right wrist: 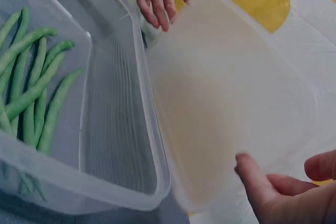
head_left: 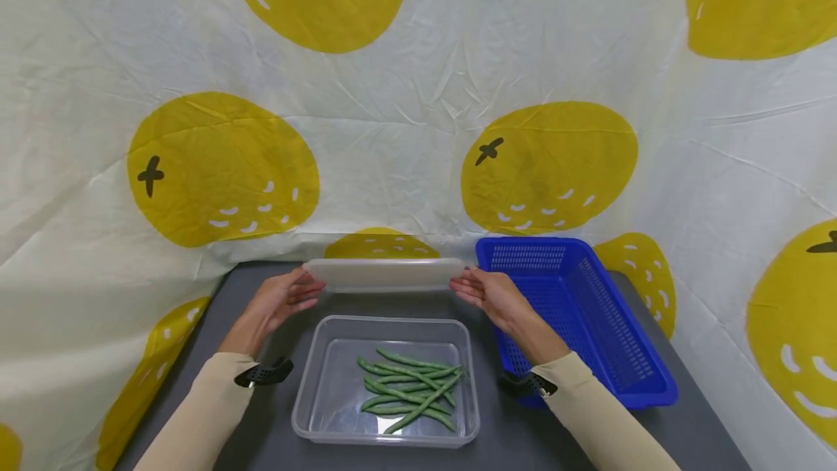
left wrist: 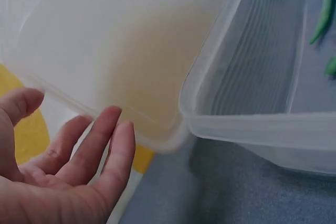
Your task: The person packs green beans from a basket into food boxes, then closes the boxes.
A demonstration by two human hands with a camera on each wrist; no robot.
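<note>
Behind a clear plastic box, a translucent white lid is tilted up, its broad face showing in both wrist views. My left hand holds the lid's left end, fingertips at its edge and thumb spread apart from them. At the right end, my right hand holds the lid likewise, with one finger overlapping its face. The box stands uncovered in front, between my forearms. Several green beans lie heaped in it, mostly toward its right side.
A blue perforated basket stands to the right of the box, partly behind my right forearm. The grey table backs onto a white curtain printed with yellow fruit. Each wrist wears a black strap.
</note>
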